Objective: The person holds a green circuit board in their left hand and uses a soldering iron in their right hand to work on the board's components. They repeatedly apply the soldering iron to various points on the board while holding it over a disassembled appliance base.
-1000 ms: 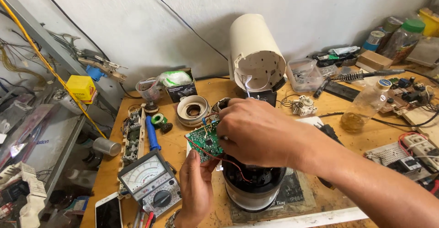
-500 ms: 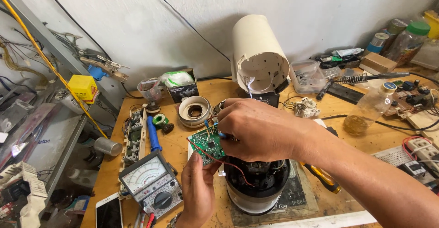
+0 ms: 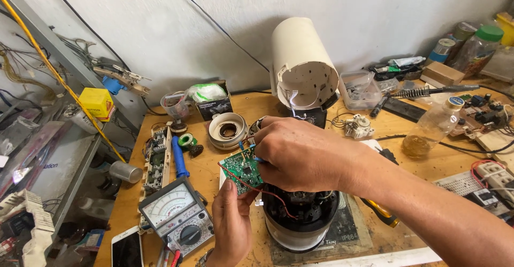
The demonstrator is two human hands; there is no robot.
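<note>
Since the earlier frames the view has drifted slightly, so the cream housing sits further right, while both hands have stayed on the board with hardly any shift. The left hand (image 3: 231, 228) rises from the lower edge, wrist bent back, its thumb and fingers pinching the lower corner of the green circuit board (image 3: 242, 169), which is tilted and held just above the worktop (image 3: 417, 165), beside the open appliance base (image 3: 300, 221). The right hand (image 3: 302, 154) reaches in from the right on a long forearm, knuckles up, fingers curled and pressed together at the board's upper edge; whether they grip a small blue part there cannot be told. The board is flat, rectangular, studded with small components, and thin red wires trail from it into the round base, dark inside with a pale wall. Behind stands the smooth cream cylindrical housing (image 3: 302, 63), tipped with its open end forward. Left of the hands lie an analog multimeter (image 3: 175, 217), a blue-handled screwdriver (image 3: 179, 157) and a white ring-shaped part (image 3: 227, 130). The wooden worktop is crowded; a clear plastic bottle (image 3: 433, 128) stands to the right, and the left edge drops off to cluttered shelving close by.
</note>
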